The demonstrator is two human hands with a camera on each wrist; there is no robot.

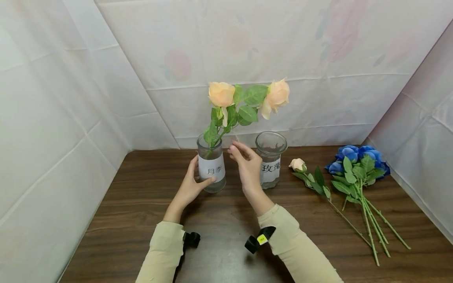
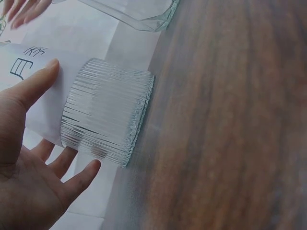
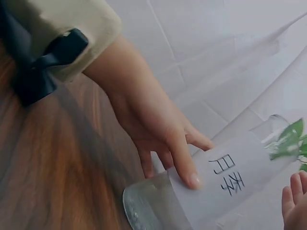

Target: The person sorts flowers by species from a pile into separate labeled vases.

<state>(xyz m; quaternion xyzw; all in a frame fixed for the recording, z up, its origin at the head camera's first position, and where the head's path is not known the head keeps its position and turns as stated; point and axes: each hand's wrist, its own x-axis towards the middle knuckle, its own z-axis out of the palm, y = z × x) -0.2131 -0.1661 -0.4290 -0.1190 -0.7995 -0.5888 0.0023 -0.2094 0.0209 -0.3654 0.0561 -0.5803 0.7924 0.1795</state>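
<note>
A clear glass vase [image 1: 212,186] with a white paper label [image 1: 211,168] stands on the table, and my left hand [image 1: 192,184] grips it from the left. In the left wrist view the thumb lies over the label [image 2: 50,91] and the ribbed glass base [image 2: 108,110] shows below. Two peach roses, one upright [image 1: 221,94] and one leaning right [image 1: 277,94], rise from this vase with green leaves [image 1: 255,95]. My right hand [image 1: 247,163] is raised just right of the vase rim, fingers loosely bent below the leaves. A thin pale strand shows above its fingertips; whether they touch it is unclear.
A second labelled glass vase [image 1: 271,141] stands behind and right of my right hand. Farther right, a single pale rose [image 1: 298,164] and a bunch of blue roses [image 1: 357,159] lie on the brown wooden table [image 1: 141,236]. White cloth [image 1: 170,114] hangs around the table.
</note>
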